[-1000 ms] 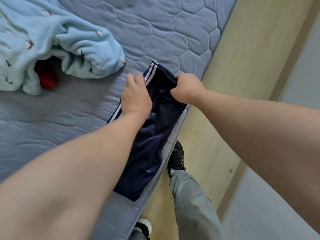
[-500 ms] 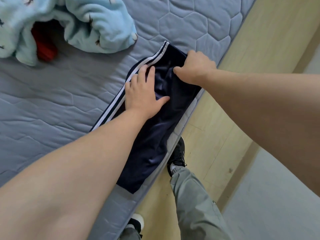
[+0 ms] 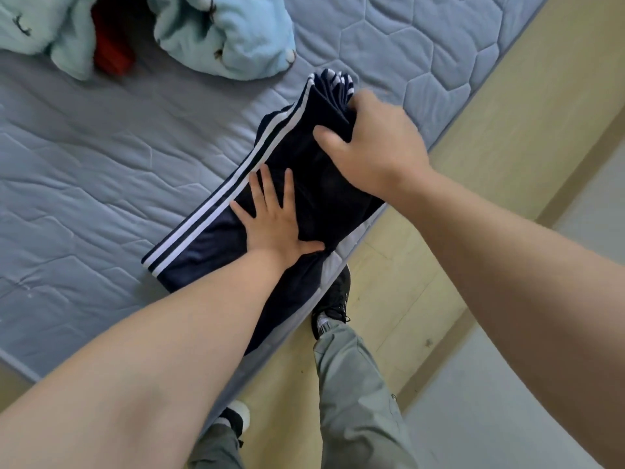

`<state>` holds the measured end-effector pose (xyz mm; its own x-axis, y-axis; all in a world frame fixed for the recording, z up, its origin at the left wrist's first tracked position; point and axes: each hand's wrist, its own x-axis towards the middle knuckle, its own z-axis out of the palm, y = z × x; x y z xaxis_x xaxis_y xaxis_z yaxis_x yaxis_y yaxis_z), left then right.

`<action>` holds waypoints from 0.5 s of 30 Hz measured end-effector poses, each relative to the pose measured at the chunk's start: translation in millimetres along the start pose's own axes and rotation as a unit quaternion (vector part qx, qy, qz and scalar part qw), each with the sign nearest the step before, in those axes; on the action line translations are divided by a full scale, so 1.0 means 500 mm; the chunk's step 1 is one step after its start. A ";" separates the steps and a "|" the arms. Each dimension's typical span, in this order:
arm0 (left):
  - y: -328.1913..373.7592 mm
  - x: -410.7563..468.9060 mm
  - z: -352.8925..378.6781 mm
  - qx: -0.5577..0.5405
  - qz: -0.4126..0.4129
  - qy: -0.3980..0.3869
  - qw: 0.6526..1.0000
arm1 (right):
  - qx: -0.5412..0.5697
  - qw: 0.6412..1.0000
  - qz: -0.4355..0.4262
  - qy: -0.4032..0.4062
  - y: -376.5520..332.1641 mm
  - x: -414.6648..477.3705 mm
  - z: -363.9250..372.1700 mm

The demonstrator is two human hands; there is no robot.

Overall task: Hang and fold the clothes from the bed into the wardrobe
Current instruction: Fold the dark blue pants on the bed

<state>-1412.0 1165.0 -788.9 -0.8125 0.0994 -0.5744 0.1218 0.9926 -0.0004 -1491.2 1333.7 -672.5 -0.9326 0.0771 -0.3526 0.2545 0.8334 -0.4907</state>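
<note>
We see the left hand (image 3: 274,220) lying flat, fingers spread, on the dark blue pants (image 3: 209,242). The right hand (image 3: 375,147) grips the folded end of the pants. The pants lie at the edge of the bed (image 3: 101,170). Farther up sits a light blue blanket (image 3: 236,35) with something red (image 3: 111,49) tucked inside.

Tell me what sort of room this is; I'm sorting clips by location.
Probably a bedroom: a quilted blue mattress, a crumpled light-blue fleece on it, and navy striped trousers lying at its edge.
</note>
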 end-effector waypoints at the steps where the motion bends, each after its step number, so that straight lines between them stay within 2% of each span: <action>1: 0.000 0.002 -0.001 -0.008 -0.001 -0.008 1.000 | 0.019 1.000 -0.020 -0.006 -0.022 -0.026 0.005; 4: -0.014 -0.005 -0.010 -0.057 0.011 -0.027 0.998 | 0.036 0.996 -0.065 -0.040 -0.082 -0.090 0.040; 5: -0.029 -0.017 -0.015 -0.112 0.021 -0.015 0.993 | 0.035 0.996 -0.071 -0.047 -0.099 -0.106 0.057; 6: -0.048 -0.031 -0.024 -0.218 0.027 -0.003 0.976 | 0.036 0.995 -0.074 -0.052 -0.112 -0.120 0.073; 8: -0.096 -0.071 -0.042 -0.437 0.018 0.027 0.899 | 0.030 0.994 -0.085 -0.060 -0.138 -0.146 0.105; 10: -0.146 -0.109 -0.058 -0.532 -0.060 0.067 0.842 | 0.012 0.992 -0.107 -0.066 -0.162 -0.175 0.134; 11: -0.172 -0.126 -0.064 -0.592 -0.107 0.067 0.796 | 0.002 0.990 -0.120 -0.068 -0.174 -0.191 0.146; 12: -0.195 -0.141 -0.076 -0.673 -0.143 0.043 0.725 | -0.007 0.988 -0.133 -0.073 -0.185 -0.206 0.159; 13: -0.223 -0.158 -0.088 -0.755 -0.159 0.000 0.637 | -0.016 0.986 -0.145 -0.078 -0.196 -0.223 0.172; 14: -0.254 -0.175 -0.094 -0.813 -0.154 -0.043 0.560 | -0.024 0.984 -0.155 -0.082 -0.207 -0.240 0.187; 15: -0.285 -0.190 -0.098 -0.839 -0.144 -0.077 0.518 | -0.030 0.982 -0.163 -0.088 -0.218 -0.256 0.204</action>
<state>-1380.1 1017.6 -694.3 -0.5881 0.0525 -0.8071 -0.7650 -0.3601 0.5340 -1373.6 1177.1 -655.3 -0.9020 -0.2901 -0.3197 -0.0699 0.8289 -0.5550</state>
